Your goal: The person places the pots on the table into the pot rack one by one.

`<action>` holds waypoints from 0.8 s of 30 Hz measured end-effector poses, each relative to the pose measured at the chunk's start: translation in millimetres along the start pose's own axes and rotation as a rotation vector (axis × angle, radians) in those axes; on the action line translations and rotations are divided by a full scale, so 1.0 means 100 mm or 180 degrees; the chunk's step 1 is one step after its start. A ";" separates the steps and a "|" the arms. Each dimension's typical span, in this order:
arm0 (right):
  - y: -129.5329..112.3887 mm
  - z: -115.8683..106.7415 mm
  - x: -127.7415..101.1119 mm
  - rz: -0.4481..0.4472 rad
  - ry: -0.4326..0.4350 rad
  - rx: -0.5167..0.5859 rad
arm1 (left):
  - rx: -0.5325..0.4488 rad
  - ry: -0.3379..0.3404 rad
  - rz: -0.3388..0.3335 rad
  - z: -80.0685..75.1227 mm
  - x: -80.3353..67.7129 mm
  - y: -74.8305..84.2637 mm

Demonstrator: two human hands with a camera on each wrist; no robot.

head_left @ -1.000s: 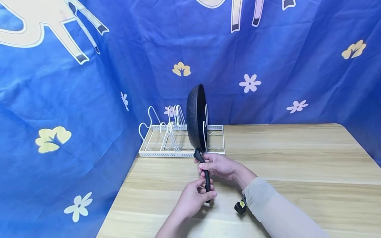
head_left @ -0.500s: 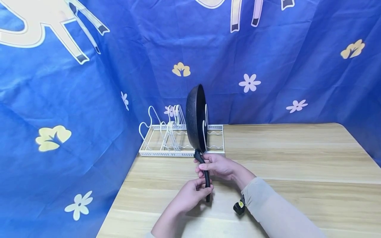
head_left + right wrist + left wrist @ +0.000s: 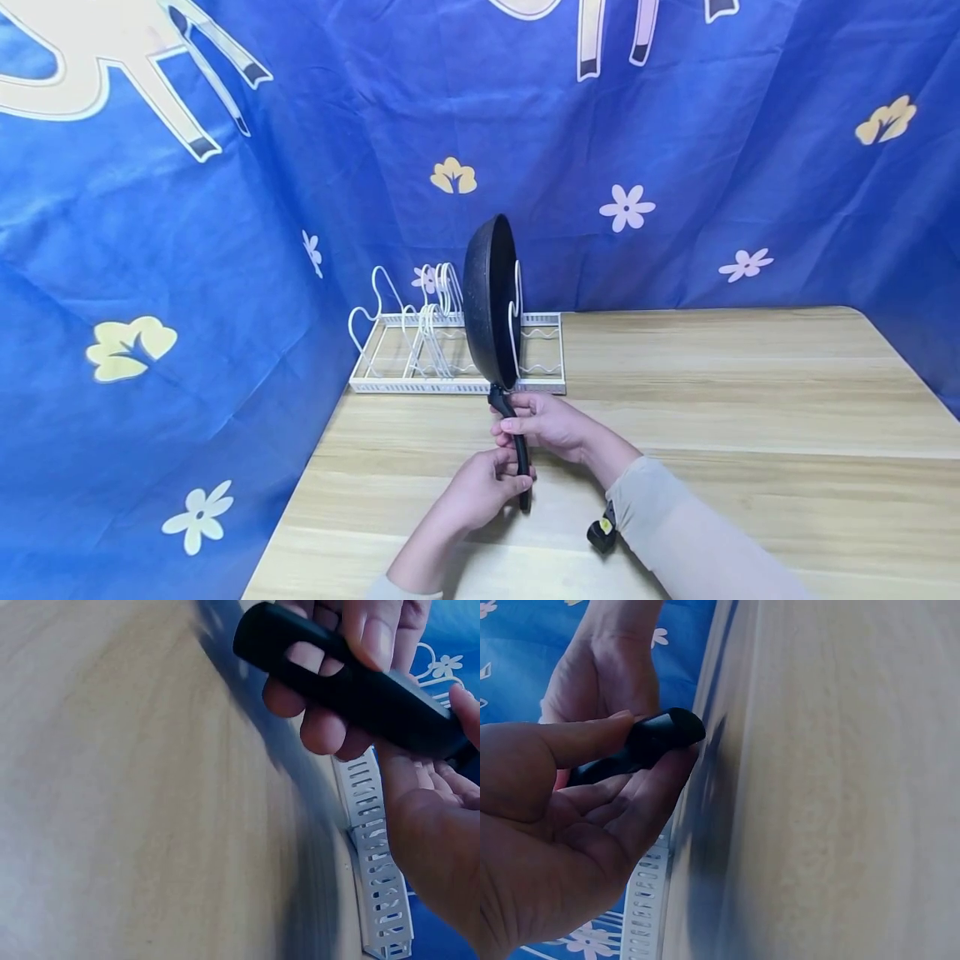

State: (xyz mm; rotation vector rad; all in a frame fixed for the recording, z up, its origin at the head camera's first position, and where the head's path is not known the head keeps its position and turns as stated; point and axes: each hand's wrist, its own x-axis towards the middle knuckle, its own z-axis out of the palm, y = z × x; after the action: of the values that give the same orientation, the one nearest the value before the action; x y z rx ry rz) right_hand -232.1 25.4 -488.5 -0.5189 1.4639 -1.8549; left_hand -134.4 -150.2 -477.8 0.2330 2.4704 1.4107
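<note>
A black frying pan stands on edge in the white wire rack, its hollow side facing right against a wire divider. Its handle points toward the person. My left hand pinches the handle near its end, thumb on one side and fingers on the other. Closer to the pan body, my right hand grips the same handle between thumb and fingers. In the left wrist view the handle's rounded tip sticks out past the left fingers.
More wire dividers stand in the left part of the rack. The rack sits at the back left of the wooden table, close to a blue printed cloth that hangs behind and at the left.
The pan's top has leaned slightly to the left and the pan has shifted a little toward the person. Both hands keep their hold on the handle.
</note>
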 end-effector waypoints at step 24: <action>0.06 0.05 -0.04 -0.0002 0.0328 0.0031 | 0.0331 0.0077 -0.0016 -0.01 0.02 0.01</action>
State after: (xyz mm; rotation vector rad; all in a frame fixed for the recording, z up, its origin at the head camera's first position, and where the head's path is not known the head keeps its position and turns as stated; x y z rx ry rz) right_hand -224.8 24.2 -492.9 -0.4245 1.5210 -1.9130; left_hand -136.8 -149.6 -476.9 0.2328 2.5654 1.2922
